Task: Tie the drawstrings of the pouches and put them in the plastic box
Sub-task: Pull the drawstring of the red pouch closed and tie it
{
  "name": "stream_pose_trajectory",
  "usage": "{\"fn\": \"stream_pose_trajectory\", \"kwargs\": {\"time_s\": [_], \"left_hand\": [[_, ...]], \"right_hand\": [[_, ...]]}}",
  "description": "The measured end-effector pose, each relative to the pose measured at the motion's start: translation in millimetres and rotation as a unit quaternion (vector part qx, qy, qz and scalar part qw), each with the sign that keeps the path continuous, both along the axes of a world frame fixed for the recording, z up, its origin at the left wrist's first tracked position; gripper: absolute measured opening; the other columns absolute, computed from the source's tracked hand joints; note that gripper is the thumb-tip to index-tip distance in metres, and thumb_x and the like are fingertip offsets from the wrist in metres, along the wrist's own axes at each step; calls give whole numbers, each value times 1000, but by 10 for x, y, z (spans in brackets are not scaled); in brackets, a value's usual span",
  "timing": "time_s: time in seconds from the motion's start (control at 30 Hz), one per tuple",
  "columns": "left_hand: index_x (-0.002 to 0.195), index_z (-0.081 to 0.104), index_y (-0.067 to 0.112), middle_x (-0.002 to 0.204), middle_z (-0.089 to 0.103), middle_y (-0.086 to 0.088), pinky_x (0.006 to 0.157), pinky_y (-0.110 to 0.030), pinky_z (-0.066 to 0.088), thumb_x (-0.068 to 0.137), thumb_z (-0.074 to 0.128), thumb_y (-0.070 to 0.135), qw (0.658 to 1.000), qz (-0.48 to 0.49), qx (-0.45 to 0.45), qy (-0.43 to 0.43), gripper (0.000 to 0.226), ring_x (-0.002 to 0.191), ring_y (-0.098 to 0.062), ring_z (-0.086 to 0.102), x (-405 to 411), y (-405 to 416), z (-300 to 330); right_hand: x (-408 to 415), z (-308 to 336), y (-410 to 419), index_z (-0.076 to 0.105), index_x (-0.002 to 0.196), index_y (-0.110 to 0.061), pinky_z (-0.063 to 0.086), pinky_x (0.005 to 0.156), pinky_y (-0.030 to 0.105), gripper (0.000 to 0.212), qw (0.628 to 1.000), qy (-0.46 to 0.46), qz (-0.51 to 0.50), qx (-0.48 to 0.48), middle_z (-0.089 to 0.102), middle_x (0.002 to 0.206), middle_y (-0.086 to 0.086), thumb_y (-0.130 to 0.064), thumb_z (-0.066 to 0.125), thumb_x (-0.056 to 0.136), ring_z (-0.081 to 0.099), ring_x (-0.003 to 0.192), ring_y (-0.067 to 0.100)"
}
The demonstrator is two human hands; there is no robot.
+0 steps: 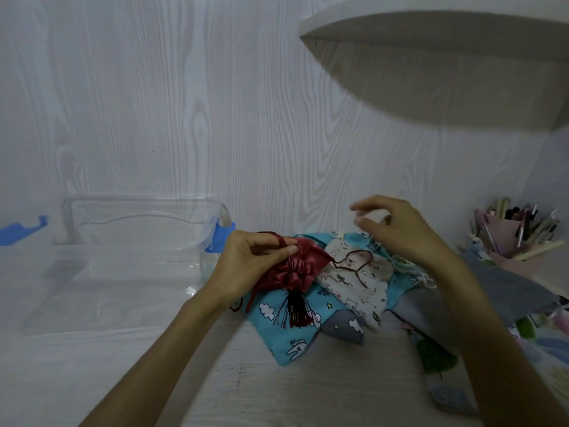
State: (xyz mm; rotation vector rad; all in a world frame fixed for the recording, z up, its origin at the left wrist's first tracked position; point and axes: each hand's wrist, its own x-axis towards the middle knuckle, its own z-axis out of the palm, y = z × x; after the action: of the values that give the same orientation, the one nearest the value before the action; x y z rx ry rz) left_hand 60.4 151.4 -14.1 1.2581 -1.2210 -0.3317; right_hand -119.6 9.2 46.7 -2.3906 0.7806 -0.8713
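Gripping the red pouch [295, 266] at its gathered neck, my left hand [255, 260] sits near the middle of the view, thumb and fingers curled round the fabric and a loop of its red cord [278, 238]. The pouch's dark tassel [295, 312] hangs down toward 6 o'clock, over a blue pouch [277, 331] printed with clouds. More red cord trails off toward 3 o'clock across a white pouch [354, 285] with small animal prints.

Closest to me, at 5 o'clock, lie a small grey pouch [345, 328] with stars and a pale pouch [443, 386] with green patches. A plain grey pouch [498, 291] lies under my right forearm at 3 o'clock.

My right hand [397, 229] hovers just above the pile at about 2 o'clock from the red pouch, fingers loosely curled; the thumb and forefinger seem to meet on a thin pale string [358, 215], though it is too blurred to be sure.

Farther out, at 9 o'clock from my left hand, the clear box [138, 211] stands open on the table [154, 365], its blue clasp [220, 235] just beside my knuckles. At far 3 o'clock a pink cup [505, 229] holds pens.
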Motion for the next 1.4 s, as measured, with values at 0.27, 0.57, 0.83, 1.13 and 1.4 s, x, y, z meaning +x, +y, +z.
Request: {"fn": "stream_pose_trajectory", "kwargs": {"time_s": [0.27, 0.57, 0.83, 1.13, 1.4], "left_hand": [[99, 74, 5, 85, 76, 1, 73, -17, 56, 83, 67, 10, 1000, -3, 6, -12, 19, 84, -11, 72, 0, 30, 28], [81, 76, 9, 72, 74, -3, 62, -10, 51, 87, 63, 20, 997, 58, 8, 39, 17, 69, -9, 70, -14, -6, 115], [102, 71, 9, 94, 74, 2, 70, -11, 53, 94, 54, 21, 972, 4, 70, 224, 22, 84, -1, 69, -118, -76, 96], [90, 68, 18, 109, 72, 5, 94, -20, 44, 99, 40, 23, 973, -67, 126, 181, 30, 107, -6, 63, -132, -67, 176], [95, 72, 27, 66, 66, 19, 50, -11, 38, 92, 52, 31, 968, -74, 210, 120, 21, 57, 8, 56, -166, -8, 193]], "right_hand": [[375, -138, 300, 74, 99, -24, 39, 64, 7, 17, 989, 85, 114, -27, 70, 84, -12, -27, 70, 82, 58, 58, -7], [51, -39, 121, 75, 86, -7, 53, 60, 12, 12, 971, -59, 142, 181, 73, 68, 5, -14, 70, 79, 67, 60, 9], [-7, -179, -25, 74, 84, -11, 51, 55, 12, 14, 938, 81, 134, 309, 71, 68, 5, -17, 61, 87, 66, 58, 7], [160, -263, 29, 74, 80, -14, 54, 62, 14, 13, 901, 244, 128, 336, 69, 66, 1, -20, 64, 87, 64, 57, 7], [210, -232, 75, 72, 85, -12, 52, 57, 13, 13, 904, 300, 103, 285, 66, 63, -1, -21, 63, 88, 61, 51, 4]]}}
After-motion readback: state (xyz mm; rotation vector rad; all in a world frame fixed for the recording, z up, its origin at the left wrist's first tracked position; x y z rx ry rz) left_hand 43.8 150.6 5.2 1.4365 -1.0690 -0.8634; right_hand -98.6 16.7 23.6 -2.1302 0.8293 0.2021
